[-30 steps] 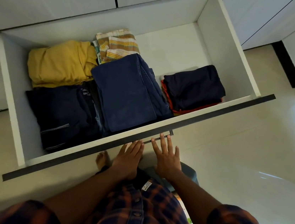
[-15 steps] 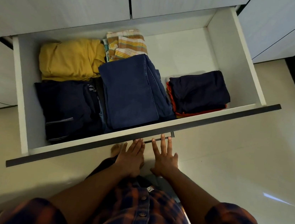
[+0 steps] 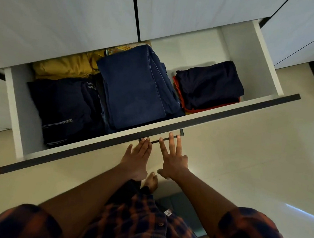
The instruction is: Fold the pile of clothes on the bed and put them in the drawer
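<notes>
at drawer [image 3: 266, 59] front, left hand [image 3: 137, 157] and right hand [image 3: 173, 160] press flat, fingers straight, holding nothing. folded clothes [image 3: 210, 83] lie inside, drawer partly open. risk: tall jeans [image 3: 136, 88] stack may snag the cabinet [image 3: 65, 18] edge on push, rumpling folds, or uneven push may jam it.

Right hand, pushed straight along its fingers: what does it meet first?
The drawer handle on the drawer front: the right hand has straight fingertips at that bar. Actual contact is hard to judge.

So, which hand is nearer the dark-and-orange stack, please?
Right. The right hand is at the drawer front below the stack; the left hand is farther left.
</notes>
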Demonstrator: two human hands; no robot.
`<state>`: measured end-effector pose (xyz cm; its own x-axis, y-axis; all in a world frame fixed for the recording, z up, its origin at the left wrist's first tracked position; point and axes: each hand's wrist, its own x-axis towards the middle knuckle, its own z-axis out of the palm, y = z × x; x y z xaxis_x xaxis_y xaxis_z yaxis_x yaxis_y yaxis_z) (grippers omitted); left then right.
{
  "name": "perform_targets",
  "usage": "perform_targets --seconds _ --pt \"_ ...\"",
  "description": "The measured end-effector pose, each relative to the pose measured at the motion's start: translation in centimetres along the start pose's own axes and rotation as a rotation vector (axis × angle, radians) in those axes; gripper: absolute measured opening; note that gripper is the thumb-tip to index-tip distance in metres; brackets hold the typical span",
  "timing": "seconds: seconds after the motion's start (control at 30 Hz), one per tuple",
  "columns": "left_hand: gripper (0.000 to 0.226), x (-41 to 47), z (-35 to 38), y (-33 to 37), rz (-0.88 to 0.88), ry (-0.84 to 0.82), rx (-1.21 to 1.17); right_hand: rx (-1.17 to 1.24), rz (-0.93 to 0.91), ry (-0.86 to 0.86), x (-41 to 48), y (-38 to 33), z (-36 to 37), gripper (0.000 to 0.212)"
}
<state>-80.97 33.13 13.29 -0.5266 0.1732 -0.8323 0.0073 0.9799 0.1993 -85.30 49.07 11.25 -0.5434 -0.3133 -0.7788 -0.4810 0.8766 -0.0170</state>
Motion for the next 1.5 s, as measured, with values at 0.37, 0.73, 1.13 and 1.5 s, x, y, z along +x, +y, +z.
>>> perform_targets --seconds 0.37,0.73,1.13,1.5 --pt "0.089 3.7 -6.2 -5.3 -0.048 0.075 0.005 -0.017 0.015 0.020 6.0 -1.2 -7.6 0.122" --pt "0.100 8.1 -17.9 -11.9 -0.137 0.112 0.045 0.069 0.012 -0.096 14.9 -2.2 -20.1 0.136" --pt "0.095 10.6 -22.8 -17.2 -0.129 0.105 0.297 0.031 0.030 0.007 20.0 -2.9 -23.6 0.141" --pt "0.090 10.5 -23.4 -15.4 -0.127 0.143 0.035 0.219 -0.094 0.052 18.4 -1.8 -25.8 0.115"
